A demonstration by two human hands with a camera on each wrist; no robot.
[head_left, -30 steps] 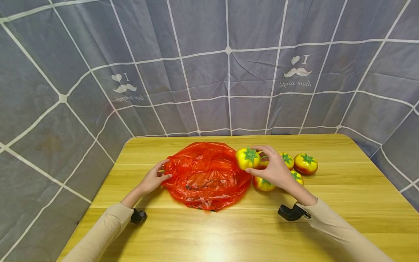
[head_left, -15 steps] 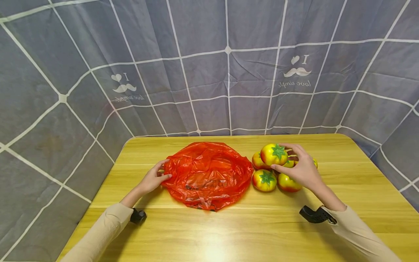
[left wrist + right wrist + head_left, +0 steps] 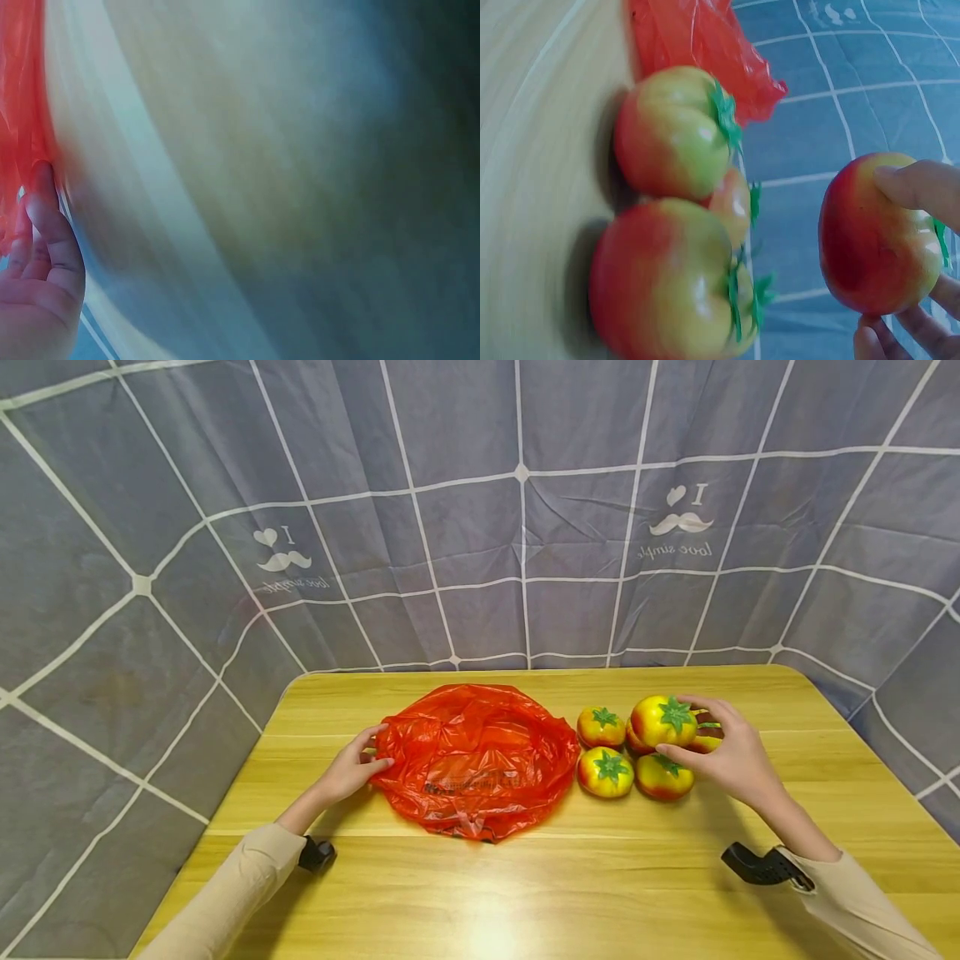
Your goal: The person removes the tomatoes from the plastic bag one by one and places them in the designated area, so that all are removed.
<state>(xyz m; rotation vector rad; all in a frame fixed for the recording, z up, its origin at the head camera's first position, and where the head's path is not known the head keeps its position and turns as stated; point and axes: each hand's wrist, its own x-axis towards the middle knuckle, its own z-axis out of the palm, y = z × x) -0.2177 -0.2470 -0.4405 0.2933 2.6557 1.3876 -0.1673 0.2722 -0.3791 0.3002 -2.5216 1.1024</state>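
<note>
A crumpled red plastic bag (image 3: pixel 480 760) lies on the table. At its left edge my left hand (image 3: pixel 348 772) holds the plastic between thumb and fingers; in the left wrist view, fingertips (image 3: pixel 45 180) meet the red film. My right hand (image 3: pixel 731 756) grips a red-and-yellow toy tomato (image 3: pixel 663 720) with a green star-shaped leaf top, raised above the others. Below and around it sit several like it, among them a back-left tomato (image 3: pixel 600 727), a front-left tomato (image 3: pixel 606 772) and a front-right tomato (image 3: pixel 665 778). Others are partly hidden behind the held one and the hand.
The wooden table (image 3: pixel 420 893) ends at a back edge against a grey curtain (image 3: pixel 465 543) with white grid lines. Each wrist carries a black camera mount, such as the right mount (image 3: pixel 761 867).
My right hand has moved right with the toy tomato, away from the bag and over the right part of the group. The left hand and the bag have stayed put.
</note>
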